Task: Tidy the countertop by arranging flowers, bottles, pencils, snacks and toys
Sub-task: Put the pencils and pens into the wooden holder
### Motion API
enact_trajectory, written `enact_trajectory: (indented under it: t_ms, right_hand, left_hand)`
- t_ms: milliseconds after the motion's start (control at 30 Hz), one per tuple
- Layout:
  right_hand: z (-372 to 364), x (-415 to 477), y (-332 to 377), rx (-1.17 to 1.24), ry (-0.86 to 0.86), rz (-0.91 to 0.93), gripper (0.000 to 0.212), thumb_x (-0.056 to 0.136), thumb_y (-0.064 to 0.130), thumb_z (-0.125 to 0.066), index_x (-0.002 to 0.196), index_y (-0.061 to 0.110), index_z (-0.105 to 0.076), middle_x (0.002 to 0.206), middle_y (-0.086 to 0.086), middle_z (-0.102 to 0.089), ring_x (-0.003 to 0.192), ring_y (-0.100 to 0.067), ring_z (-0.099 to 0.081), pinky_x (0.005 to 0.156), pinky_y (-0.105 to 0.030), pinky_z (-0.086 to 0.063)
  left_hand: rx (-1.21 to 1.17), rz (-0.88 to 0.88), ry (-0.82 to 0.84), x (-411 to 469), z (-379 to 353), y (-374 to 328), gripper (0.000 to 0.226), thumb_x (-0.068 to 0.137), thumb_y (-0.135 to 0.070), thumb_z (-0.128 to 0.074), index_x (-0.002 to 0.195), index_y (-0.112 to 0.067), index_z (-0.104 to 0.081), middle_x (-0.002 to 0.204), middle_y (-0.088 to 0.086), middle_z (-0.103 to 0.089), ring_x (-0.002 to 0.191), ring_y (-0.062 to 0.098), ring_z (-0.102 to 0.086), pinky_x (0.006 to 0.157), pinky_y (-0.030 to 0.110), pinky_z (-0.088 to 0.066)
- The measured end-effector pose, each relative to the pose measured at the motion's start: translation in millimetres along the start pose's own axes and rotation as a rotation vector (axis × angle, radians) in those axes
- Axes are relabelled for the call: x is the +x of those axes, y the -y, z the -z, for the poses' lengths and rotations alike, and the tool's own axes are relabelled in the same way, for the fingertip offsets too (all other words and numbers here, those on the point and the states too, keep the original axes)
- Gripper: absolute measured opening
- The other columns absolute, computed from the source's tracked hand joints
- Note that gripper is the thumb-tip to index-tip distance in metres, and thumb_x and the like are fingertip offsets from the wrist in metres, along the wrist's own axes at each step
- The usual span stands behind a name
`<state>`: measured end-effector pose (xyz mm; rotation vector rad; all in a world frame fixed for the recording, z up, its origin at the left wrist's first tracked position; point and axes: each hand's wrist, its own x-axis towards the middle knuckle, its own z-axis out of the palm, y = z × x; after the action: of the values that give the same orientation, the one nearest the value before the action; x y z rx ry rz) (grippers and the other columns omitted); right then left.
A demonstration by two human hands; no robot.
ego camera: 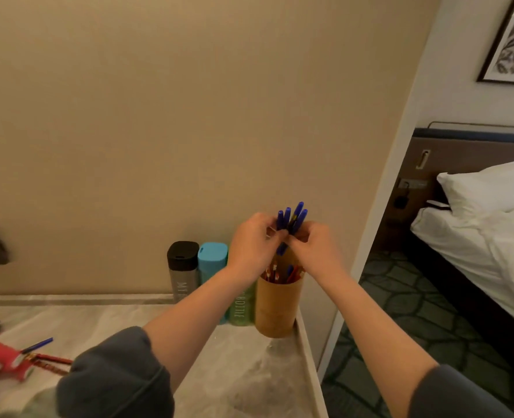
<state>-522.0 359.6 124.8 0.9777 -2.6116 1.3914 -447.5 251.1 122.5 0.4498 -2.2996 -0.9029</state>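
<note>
Right at the countertop's (243,372) right-hand rim stands the wooden pencil holder (278,309), with a green bottle (243,309) just beside it on the left and the wall close behind; pale stone lies open in front of it. Both forearms reach forward and meet above the holder. The left hand (251,245) and right hand (313,245) have their fingers curled, together pinching a bundle of blue pencils (292,220). The bundle stands nearly upright, its tops fanned slightly, its lower ends over the holder's mouth, where red pencils show.
</note>
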Motion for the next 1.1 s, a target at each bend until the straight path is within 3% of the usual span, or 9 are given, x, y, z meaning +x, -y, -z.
enact_trajectory:
  t_ms: [167,267,367,433,500,800,900,1000,1100]
  right_hand:
    - [-28.9,1.3,-31.8,-0.035,0.109,-0.103,0.006,0.083,0.023,-0.067,0.09,0.024,-0.067,0.084,-0.001,-0.071,0.08,-0.021,-0.067,0.071,-0.039,-0.054]
    - [-37.8,3.2,-41.2,-0.118,0.236,-0.102,0.006,0.085,0.016,-0.061,0.089,0.017,-0.066,0.082,-0.003,-0.068,0.08,-0.024,-0.065,0.071,-0.041,-0.054]
    - [-38.5,4.3,-43.3,-0.062,0.279,-0.073,0.025,0.083,0.004,-0.056,0.096,0.022,-0.068,0.086,0.004,-0.068,0.083,-0.017,-0.063,0.064,-0.029,-0.048]
    - [-39.5,3.1,-42.6,0.04,0.266,-0.091,0.049,0.08,-0.005,-0.053,0.122,0.018,-0.064,0.11,-0.001,-0.07,0.101,-0.016,-0.064,0.083,-0.031,-0.054]
    - [-37.9,-1.1,-37.5,0.115,0.233,-0.105,0.06,0.078,-0.011,-0.05,0.133,0.012,-0.057,0.124,-0.007,-0.065,0.114,-0.016,-0.061,0.098,-0.032,-0.05]
    - [-45.6,-37.2,22.9,0.153,-0.098,0.145,0.031,0.085,0.008,-0.057,0.108,0.026,-0.066,0.102,0.013,-0.068,0.094,-0.005,-0.063,0.087,-0.03,-0.052]
    - [-74.9,-55.1,53.9,0.195,-0.05,0.238,0.026,0.086,0.009,-0.057,0.104,0.026,-0.066,0.099,0.013,-0.068,0.093,-0.006,-0.063,0.087,-0.032,-0.053]
    - [-116.5,-76.4,84.1,0.219,0.061,0.276,0.025,0.087,0.008,-0.057,0.102,0.027,-0.065,0.097,0.014,-0.067,0.092,-0.004,-0.062,0.085,-0.029,-0.052]
    - [-162.3,-94.5,111.6,0.251,0.16,0.293,0.025,0.088,0.009,-0.057,0.101,0.029,-0.065,0.097,0.016,-0.067,0.092,-0.001,-0.061,0.086,-0.029,-0.053]
  left_hand:
    - [0.352,-0.003,0.047,-10.9,-15.7,24.5,0.015,0.087,-0.038,-0.06,0.099,-0.029,-0.063,0.087,-0.005,-0.066,0.084,0.021,-0.062,0.063,0.033,-0.046]
    - [0.354,0.038,0.076,-10.8,-19.6,31.3,0.021,0.089,-0.041,-0.059,0.106,-0.031,-0.064,0.089,-0.005,-0.068,0.087,0.02,-0.063,0.061,0.031,-0.045]
    - [0.249,0.046,0.083,-10.9,-20.5,34.5,0.027,0.088,-0.037,-0.062,0.114,-0.032,-0.064,0.1,-0.01,-0.071,0.093,0.012,-0.065,0.071,0.029,-0.052]
    - [0.13,0.067,0.082,-13.6,-19.5,37.0,0.028,0.087,-0.034,-0.065,0.115,-0.032,-0.064,0.101,-0.014,-0.071,0.093,0.007,-0.065,0.08,0.033,-0.055]
    - [0.069,0.089,0.051,-18.6,-16.4,40.0,0.026,0.087,-0.034,-0.066,0.112,-0.033,-0.063,0.099,-0.016,-0.069,0.089,0.004,-0.064,0.079,0.034,-0.055]
    - [-0.314,0.209,-0.195,-51.6,34.6,51.7,0.014,0.094,-0.027,-0.056,0.106,-0.027,-0.064,0.099,-0.014,-0.065,0.09,0.003,-0.06,0.08,0.026,-0.05]
    - [-0.394,0.236,-0.295,-71.8,67.0,67.8,0.012,0.093,-0.02,-0.055,0.099,-0.027,-0.064,0.094,-0.012,-0.066,0.087,0.002,-0.063,0.081,0.024,-0.051]
    - [-0.38,0.285,-0.372,-101.4,108.1,94.1,0.013,0.092,-0.015,-0.055,0.096,-0.025,-0.063,0.086,-0.017,-0.064,0.074,-0.006,-0.058,0.067,0.012,-0.044]
    - [-0.303,0.335,-0.414,-132.6,152.6,126.1,0.014,0.093,-0.017,-0.056,0.096,-0.027,-0.064,0.088,-0.017,-0.063,0.082,0.006,-0.057,0.068,0.013,-0.043]
